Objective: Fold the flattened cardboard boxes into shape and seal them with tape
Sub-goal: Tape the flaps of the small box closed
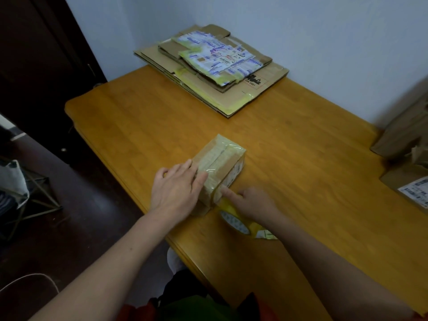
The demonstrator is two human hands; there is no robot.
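A small folded cardboard box [220, 165] stands on the wooden table [301, 158], its top covered in yellowish clear tape. My left hand [177, 188] lies flat on the box's near end, fingers straight and pressing down. My right hand [250, 202] holds a yellow roll of tape [236, 222] against the table just right of the box, with the index finger stretched out and touching the box's near right side. Part of the roll is hidden under that hand.
A stack of flattened cardboard boxes [208, 66] with printed labels lies at the table's far side by the wall. More cardboard boxes [407, 158] sit at the right edge. The table's left edge runs close to my left forearm, with dark floor beyond.
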